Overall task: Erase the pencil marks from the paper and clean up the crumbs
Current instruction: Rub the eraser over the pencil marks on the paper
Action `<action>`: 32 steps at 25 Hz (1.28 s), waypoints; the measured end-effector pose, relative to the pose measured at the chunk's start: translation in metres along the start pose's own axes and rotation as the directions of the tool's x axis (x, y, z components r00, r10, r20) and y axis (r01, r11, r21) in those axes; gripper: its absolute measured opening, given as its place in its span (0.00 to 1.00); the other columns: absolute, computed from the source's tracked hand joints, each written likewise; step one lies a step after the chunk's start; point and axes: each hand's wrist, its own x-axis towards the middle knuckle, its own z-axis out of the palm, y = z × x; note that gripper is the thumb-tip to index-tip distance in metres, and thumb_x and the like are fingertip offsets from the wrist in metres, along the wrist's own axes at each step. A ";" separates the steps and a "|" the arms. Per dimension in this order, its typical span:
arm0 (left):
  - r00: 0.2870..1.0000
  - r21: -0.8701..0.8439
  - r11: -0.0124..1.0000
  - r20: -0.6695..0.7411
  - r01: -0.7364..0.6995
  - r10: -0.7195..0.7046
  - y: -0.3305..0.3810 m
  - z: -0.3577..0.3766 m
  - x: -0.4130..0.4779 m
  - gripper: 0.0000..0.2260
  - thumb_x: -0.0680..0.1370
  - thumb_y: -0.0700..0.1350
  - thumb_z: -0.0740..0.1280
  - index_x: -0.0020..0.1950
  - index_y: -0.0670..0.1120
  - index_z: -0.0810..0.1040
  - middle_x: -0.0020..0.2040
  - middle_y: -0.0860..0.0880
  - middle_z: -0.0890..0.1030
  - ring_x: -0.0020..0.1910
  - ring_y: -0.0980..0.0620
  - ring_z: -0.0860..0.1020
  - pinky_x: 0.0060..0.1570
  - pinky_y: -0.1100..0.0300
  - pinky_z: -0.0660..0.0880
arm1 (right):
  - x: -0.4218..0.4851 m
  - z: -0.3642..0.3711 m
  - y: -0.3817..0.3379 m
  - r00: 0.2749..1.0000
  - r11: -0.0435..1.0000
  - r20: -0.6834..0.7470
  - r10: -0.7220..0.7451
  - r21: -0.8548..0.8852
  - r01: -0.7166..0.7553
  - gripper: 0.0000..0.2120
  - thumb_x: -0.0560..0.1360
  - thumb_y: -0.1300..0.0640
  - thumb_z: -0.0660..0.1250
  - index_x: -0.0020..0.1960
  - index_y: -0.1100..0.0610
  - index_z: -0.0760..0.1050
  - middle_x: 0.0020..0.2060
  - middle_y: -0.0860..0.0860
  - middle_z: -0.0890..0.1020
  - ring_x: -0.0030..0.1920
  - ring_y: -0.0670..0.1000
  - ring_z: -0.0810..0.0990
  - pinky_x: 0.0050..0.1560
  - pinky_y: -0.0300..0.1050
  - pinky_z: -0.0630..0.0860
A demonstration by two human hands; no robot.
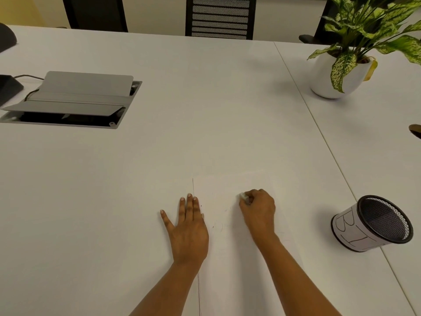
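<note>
A white sheet of paper (230, 258) lies on the white table near the front edge, with faint pencil marks (218, 225) and a few dark crumbs (201, 205) near its left side. My left hand (186, 226) lies flat with straight fingers on the paper's left edge. My right hand (258, 207) pinches a small white eraser (243, 196) and presses it on the paper's upper middle.
A black mesh cup (373, 223) with a lettered paper wrap stands to the right of the paper. A potted plant (337, 74) sits at the back right. An open grey cable hatch (75, 99) is set in the table (159, 144) at the left. Chairs stand behind.
</note>
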 end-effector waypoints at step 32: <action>0.999 -0.013 1.000 -0.044 -0.017 0.016 -0.002 0.003 0.000 0.21 0.81 0.47 0.47 0.70 0.40 0.65 0.69 0.42 0.69 0.69 0.45 0.67 0.65 0.34 0.44 | -0.032 0.022 -0.010 0.981 0.985 0.088 -0.174 0.011 0.174 0.05 0.72 0.61 0.66 0.42 0.63 0.76 0.36 0.50 0.72 0.36 0.48 0.71 0.32 0.29 0.63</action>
